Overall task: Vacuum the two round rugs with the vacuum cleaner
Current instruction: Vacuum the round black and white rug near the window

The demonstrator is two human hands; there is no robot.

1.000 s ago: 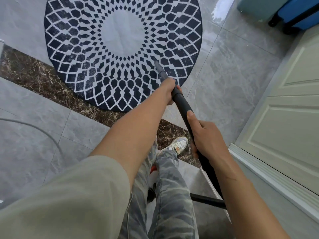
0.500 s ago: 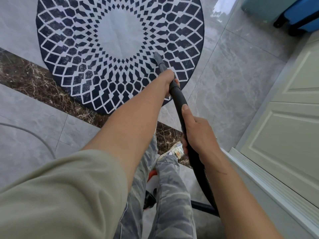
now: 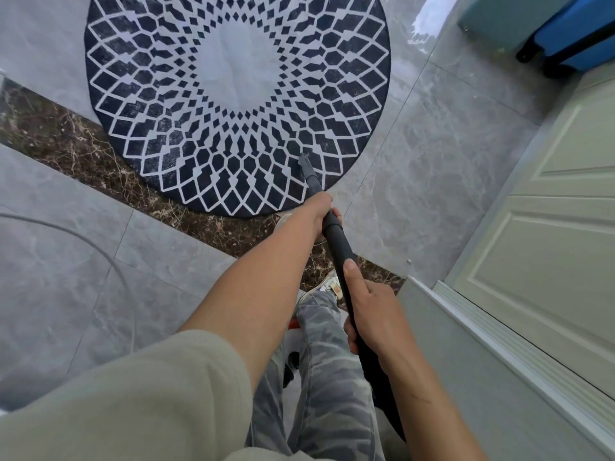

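A round rug with a dark blue and white diamond pattern lies on the grey tiled floor ahead of me. The dark vacuum wand runs from my lap area forward, and its narrow nozzle tip rests on the rug's near right edge. My left hand grips the wand far along, just behind the rug's rim. My right hand grips the wand lower down, thumb laid along the tube. Only one rug is in view.
A cream panelled door and its white sill stand close on the right. A blue suitcase sits at the top right. A grey cable curves over the floor at the left. A brown marble strip crosses under the rug.
The nozzle has slid back from the rug's inner ring toward its near right edge, and both hands drew the wand toward me. The camera view has shifted so the rug sits more central.
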